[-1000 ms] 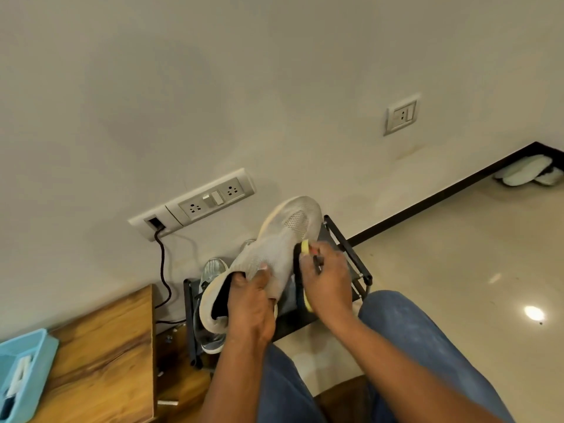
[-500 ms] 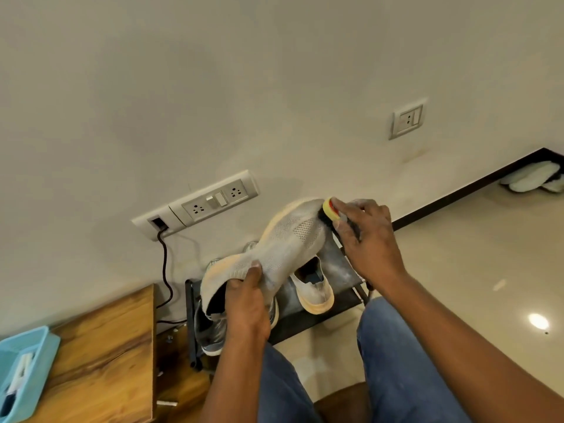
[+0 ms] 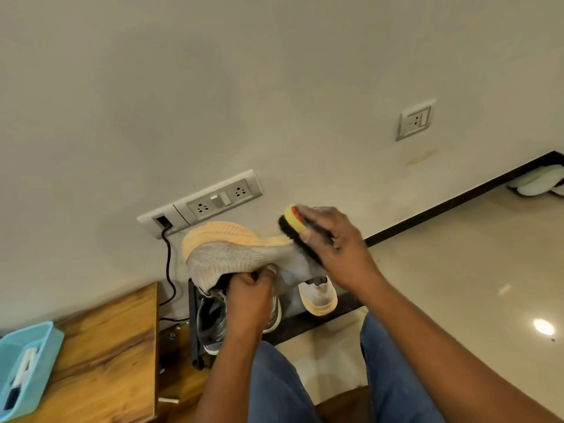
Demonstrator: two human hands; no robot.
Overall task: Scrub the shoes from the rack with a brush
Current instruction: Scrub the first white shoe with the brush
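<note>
A grey knit shoe (image 3: pixel 235 254) with a pale orange sole lies on its side in the air, sole turned up toward the wall. My left hand (image 3: pixel 250 294) grips it at the opening from below. My right hand (image 3: pixel 332 245) holds a brush (image 3: pixel 294 227) with a yellow and red back and dark bristles, and the bristles press on the shoe's right end. Below stands the black shoe rack (image 3: pixel 195 331) with the matching grey shoe (image 3: pixel 319 296) and a darker grey shoe (image 3: pixel 210 325), partly hidden by my left hand.
A wooden table (image 3: pixel 103 355) sits at lower left with a light blue tray (image 3: pixel 24 367) on it. A switchboard (image 3: pixel 210 203) with a plugged black cable is on the wall behind. Pale footwear (image 3: pixel 537 183) lies by the far right skirting. My jeans-clad knees fill the bottom.
The shoe has turned from upright to lying on its side with the sole up. My right hand moved the brush along it toward the right end. The left hand's grip stayed.
</note>
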